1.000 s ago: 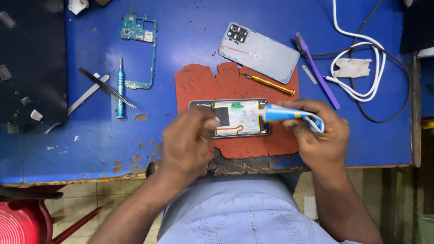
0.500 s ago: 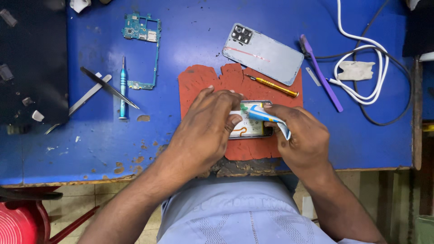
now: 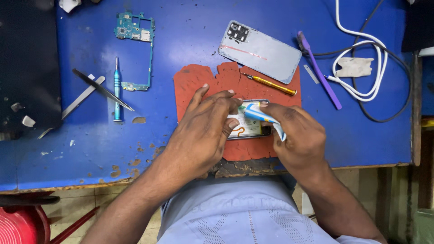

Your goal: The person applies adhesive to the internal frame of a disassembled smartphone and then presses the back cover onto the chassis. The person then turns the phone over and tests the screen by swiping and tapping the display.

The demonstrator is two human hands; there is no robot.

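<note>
Person seen from above: two bare forearms ending in bare hands, left hand (image 3: 203,131) and right hand (image 3: 300,135), with no rings, watch or gloves. Torso in a pale blue shirt (image 3: 239,217) bearing a faint tone-on-tone woven pattern; sleeves end above the elbows.

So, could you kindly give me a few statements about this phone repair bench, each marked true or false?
1. The right hand holds a small blue and white tube. True.
2. The opened phone lies on a green mat. False: the mat is red.
3. The grey back cover lies beyond the phone, camera side up. True.
4. The left hand grips the blue screwdriver. False: it lies untouched on the table.
</note>
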